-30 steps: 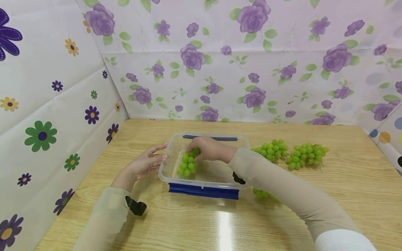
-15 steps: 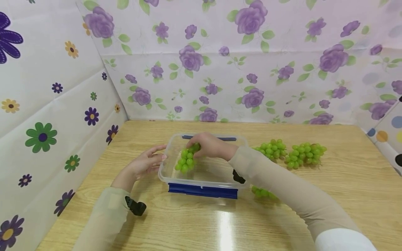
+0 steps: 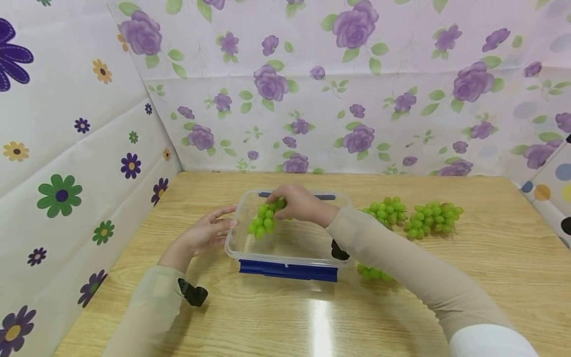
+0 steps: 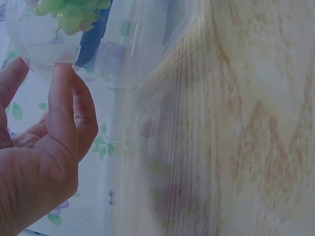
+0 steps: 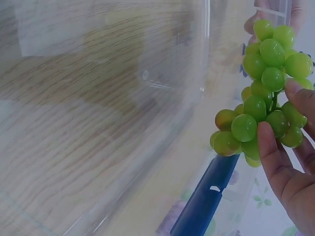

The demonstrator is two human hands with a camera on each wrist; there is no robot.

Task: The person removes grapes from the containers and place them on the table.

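A clear plastic box (image 3: 285,248) with blue clasps (image 3: 287,270) sits on the wooden table (image 3: 276,317). My right hand (image 3: 300,203) pinches a bunch of green grapes (image 3: 264,220) by its top and holds it inside the box, raised off the bottom. In the right wrist view the grapes (image 5: 266,93) hang from my fingertips (image 5: 273,152) over the clear box floor. My left hand (image 3: 209,231) rests with straight fingers against the box's left wall; the left wrist view shows its fingers (image 4: 64,108) touching the clear corner (image 4: 54,54).
Two more grape bunches (image 3: 387,210) (image 3: 434,217) lie on the table right of the box. A third bunch (image 3: 373,272) lies partly hidden under my right forearm. Floral sheets wall the table at the back and left.
My right hand has lifted the grape bunch up and slightly back inside the box. The left hand has stayed against the box wall.
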